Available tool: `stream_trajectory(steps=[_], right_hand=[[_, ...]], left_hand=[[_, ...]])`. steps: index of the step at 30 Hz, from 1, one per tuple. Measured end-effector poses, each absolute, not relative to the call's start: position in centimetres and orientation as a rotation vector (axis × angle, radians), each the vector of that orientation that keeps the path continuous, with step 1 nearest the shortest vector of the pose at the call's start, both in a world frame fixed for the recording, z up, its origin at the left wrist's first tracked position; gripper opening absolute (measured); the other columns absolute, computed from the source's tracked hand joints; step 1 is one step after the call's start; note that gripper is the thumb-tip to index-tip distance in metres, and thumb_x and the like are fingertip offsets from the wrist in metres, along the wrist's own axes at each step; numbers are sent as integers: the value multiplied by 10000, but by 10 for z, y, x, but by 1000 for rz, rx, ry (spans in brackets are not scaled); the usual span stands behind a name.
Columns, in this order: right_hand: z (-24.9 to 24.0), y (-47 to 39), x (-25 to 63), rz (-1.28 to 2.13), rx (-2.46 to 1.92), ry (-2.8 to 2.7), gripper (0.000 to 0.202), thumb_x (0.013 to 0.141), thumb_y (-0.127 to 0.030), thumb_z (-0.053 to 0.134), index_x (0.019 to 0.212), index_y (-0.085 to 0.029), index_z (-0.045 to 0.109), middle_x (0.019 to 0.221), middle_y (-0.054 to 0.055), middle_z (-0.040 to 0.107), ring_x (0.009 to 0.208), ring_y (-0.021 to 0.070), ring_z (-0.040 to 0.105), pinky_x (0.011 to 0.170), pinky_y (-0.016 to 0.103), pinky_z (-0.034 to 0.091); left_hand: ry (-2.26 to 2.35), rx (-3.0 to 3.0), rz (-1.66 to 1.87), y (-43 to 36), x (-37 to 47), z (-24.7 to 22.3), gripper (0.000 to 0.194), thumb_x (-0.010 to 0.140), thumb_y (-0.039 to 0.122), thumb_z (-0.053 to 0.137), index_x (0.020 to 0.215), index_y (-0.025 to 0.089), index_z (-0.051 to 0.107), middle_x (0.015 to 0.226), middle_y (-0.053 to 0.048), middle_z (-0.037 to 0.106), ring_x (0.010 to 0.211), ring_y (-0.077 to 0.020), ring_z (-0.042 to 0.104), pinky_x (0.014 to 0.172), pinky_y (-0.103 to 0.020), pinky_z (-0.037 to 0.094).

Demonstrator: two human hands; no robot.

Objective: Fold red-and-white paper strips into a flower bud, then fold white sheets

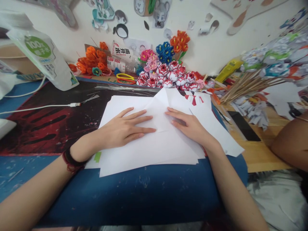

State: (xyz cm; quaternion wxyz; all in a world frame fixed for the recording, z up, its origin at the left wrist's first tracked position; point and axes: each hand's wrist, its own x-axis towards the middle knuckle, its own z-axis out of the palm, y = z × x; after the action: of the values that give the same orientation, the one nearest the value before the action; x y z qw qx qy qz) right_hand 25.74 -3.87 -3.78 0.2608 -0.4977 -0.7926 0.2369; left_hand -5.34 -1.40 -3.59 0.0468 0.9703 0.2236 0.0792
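Observation:
Several sheets of white paper (144, 152) lie stacked in front of me on the blue table cover. On top is a folded sheet of paper (161, 107) whose far corner rises to a point. My left hand (122, 126) rests flat on the paper with its fingers spread, pointing right. My right hand (186, 123) lies on the right side of the folded sheet, fingers stretched toward the left hand. Neither hand grips anything. A dark band circles my left wrist.
Red-and-white paper flowers (168, 75) stand behind the stack, beside orange pipe-cleaner flowers (90, 61). A white bottle (48, 54) and a cable (60, 105) are on the left. At right are thin wooden sticks (247, 85), a black phone-like slab (243, 125) and another person's arm (291, 142).

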Motion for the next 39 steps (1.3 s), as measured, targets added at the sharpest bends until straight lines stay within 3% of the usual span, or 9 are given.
stream_trajectory(steps=[27, 30, 35, 39], right_hand=[[-44, -37, 256, 577, -1351, -2101, 390, 977, -212, 535, 1344, -284, 645, 1457, -2, 571, 1385, 208, 508, 1213, 454, 352], [-45, -37, 257, 577, -1342, -2109, 394, 981, -206, 528, 1350, -288, 639, 1462, -4, 566, 1390, 198, 502, 1221, 456, 339], [-48, -35, 258, 585, -1316, -2107, 390, 981, -214, 530, 1346, -294, 640, 1454, -5, 575, 1387, 198, 505, 1222, 463, 336], [-48, -34, 260, 585, -1311, -2115, 382, 980, -227, 534, 1339, -287, 648, 1448, 2, 583, 1383, 206, 510, 1219, 454, 339]], left_hand=[[704, 2958, 163, -17, -52, -31, 424, 1064, 410, 356, 1473, 486, 436, 1644, 62, 294, 1538, -254, 236, 1241, -532, 94], [709, 2917, 176, -20, -52, -27, 434, 1065, 408, 354, 1490, 453, 429, 1639, 53, 306, 1532, -251, 255, 1249, -514, 77], [736, 2747, 223, -22, -60, -11, 503, 1076, 419, 292, 1576, 361, 287, 1639, 20, 303, 1547, -231, 200, 1259, -480, 47], [811, 2646, 282, -17, -71, -2, 497, 1077, 414, 298, 1568, 342, 312, 1627, 12, 338, 1542, -228, 220, 1256, -468, 89]])
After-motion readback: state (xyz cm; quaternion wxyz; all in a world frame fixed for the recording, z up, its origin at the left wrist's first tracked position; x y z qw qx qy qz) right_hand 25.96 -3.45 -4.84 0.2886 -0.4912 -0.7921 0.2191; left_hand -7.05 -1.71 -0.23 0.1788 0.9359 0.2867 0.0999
